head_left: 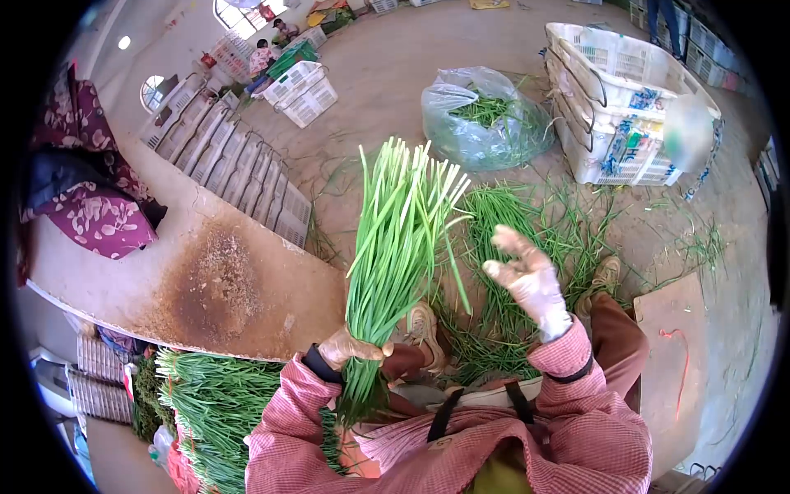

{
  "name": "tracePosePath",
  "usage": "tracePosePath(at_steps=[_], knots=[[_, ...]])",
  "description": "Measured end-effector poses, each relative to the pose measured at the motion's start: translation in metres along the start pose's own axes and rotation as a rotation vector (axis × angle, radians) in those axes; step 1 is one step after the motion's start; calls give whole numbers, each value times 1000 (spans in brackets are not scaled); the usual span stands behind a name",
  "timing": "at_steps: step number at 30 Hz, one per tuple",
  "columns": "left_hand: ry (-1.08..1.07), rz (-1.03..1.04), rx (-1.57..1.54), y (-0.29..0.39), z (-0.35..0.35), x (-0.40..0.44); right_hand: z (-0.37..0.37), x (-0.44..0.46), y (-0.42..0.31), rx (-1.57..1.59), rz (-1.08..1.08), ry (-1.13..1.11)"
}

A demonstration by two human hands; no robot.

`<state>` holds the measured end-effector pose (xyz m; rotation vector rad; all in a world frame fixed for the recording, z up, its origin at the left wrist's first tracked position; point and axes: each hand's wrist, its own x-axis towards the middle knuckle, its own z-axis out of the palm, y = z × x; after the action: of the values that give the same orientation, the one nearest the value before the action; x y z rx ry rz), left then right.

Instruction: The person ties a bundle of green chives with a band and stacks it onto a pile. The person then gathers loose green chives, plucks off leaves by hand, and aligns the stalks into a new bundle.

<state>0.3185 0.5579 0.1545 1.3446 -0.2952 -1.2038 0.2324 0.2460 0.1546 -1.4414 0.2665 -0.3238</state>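
1. Currently, your left hand [355,349]: closed around the lower part of a green bundle [391,247], thumb and fingers wrapped across the stalks. The bundle stands nearly upright before you, pale ends up, darker leaves hanging below your grip.
2. Your right hand [531,280]: right of the bundle, apart from it, raised, fingers and thumb parted; nothing visible in its grasp.
3. Loose green stalks [495,317]: spread on the floor to the right of the bundle, beneath your right hand, strewn between your shoes and beyond. Ungathered; by judgement, the portion left to handle.
4. Pile of aligned stalks [222,403]: lower left of the bundle, lying together in order; probably the portion already dealt with. Whether each lot is tied, you cannot tell from this angle.
5. Progress, as judged: partway. One bundle is gathered, its pale ends somewhat uneven, no tie visible on it; plenty lies loose.
6. Brown-stained board [300,300]: directly left of the bundle.
7. Clear plastic bag [448,136]: beyond the bundle, to its right, with green stalks inside.
8. White crates [613,160]: stacked, farther right of the bundle, beyond the bag.
9. Cardboard sheet [665,370]: well right of the bundle, red string [685,375] on it.
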Motion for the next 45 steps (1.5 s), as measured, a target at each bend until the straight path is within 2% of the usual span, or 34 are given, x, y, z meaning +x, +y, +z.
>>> tracePosePath(at_steps=[1,2,4,7,8,9,10,12,14,16,18,19,20,21,22,23,24,25,26,27,28,29,30,31,33,34,36,38,40,42,44,45], knots=[[-4,-15,12,5,2,1,-16,-3,-9,-144,-186,152],[10,-63,46,12,6,2,-25,-7,-22,-155,-275,203],[19,-130,91,22,18,9,-32,-8,-50,-570,-601,252],[-8,-82,256,35,35,19,-19,19,-44,-795,-542,134],[-9,-86,266,37,36,22,-13,35,-29,-932,-402,79],[-27,-89,318,38,33,24,-11,49,-22,-892,-246,-61],[-36,-92,373,42,34,24,-16,69,6,-679,-210,-244],[-63,-112,443,57,34,18,-21,69,21,-630,-306,-303],[-17,-164,619,80,49,14,-31,66,35,-287,-384,-370],[-40,-156,691,94,52,13,-30,52,38,-401,-635,-144],[4,48,975,103,55,19,-43,25,30,286,-39,-186],[252,72,1047,103,56,11,-53,25,40,942,169,-112],[254,77,1052,112,54,9,-69,22,46,1062,197,4],[358,46,1329,127,61,8,-90,18,49,1184,249,143],[464,9,1604,138,64,6,-118,15,77,1351,155,127],[467,10,1608,143,60,4,-137,11,90,1256,122,303],[492,64,1744,146,53,4,-152,9,103,896,89,378],[511,119,1878,144,47,4,-169,12,147,485,160,308],[508,126,1878,142,44,6,-165,6,148,79,76,309],[506,286,1899,141,40,10,-161,0,148,-331,6,355],[500,441,1912,139,40,12,-129,-15,96,-733,-211,464],[494,442,1911,138,44,13,-108,-20,66,-473,-348,399],[520,427,1998,136,52,14,-86,-20,39,166,-318,282],[548,413,2085,134,60,15,-71,-15,29,282,-270,210],[606,459,2188,127,75,19,-42,6,40,-196,-212,186],[673,504,2291,125,79,18,-34,10,41,-274,-208,160],[713,459,2349,127,67,13,-35,2,42,-237,-239,69],[671,635,2523,124,54,4,-30,-14,58,-83,-314,22],[590,723,2571,122,49,0,-27,-31,74,132,-346,0],[566,701,2605,118,49,1,-49,-40,74,-114,-426,81],[560,764,2622,120,49,0,-73,-47,85,-178,-190,124],[552,825,2645,121,49,-1,-101,-44,111,-121,-85,290]])
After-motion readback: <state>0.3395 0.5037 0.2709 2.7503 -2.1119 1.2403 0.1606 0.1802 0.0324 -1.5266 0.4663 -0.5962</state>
